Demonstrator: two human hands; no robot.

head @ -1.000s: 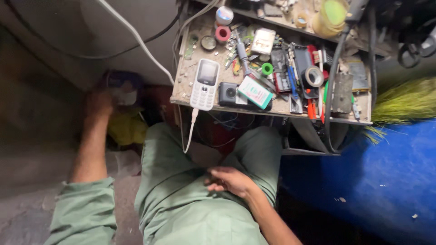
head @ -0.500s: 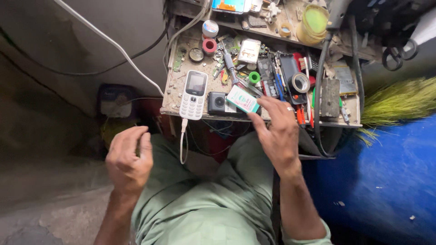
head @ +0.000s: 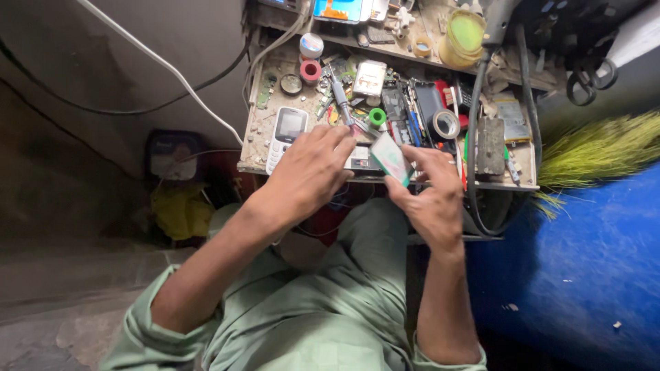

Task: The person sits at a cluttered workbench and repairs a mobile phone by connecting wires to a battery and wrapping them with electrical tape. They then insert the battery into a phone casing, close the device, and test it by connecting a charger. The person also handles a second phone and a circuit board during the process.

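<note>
My right hand holds a small flat device with a green edge and a pale face, tilted, at the front edge of a cluttered small workbench. My left hand lies palm down over the front middle of the bench. Its fingertips are next to the flat device and a screwdriver. What is under the palm is hidden. A white keypad phone lies just left of that hand.
The bench holds a black tape roll, a green ring, a red tape roll, a yellow-green jar and several small parts. A white cable crosses the wall. A blue drum stands right, a broom above it.
My left hand has risen from beside my knee onto the bench front. My right hand has lifted the flat device off the bench and tilted it toward me.
</note>
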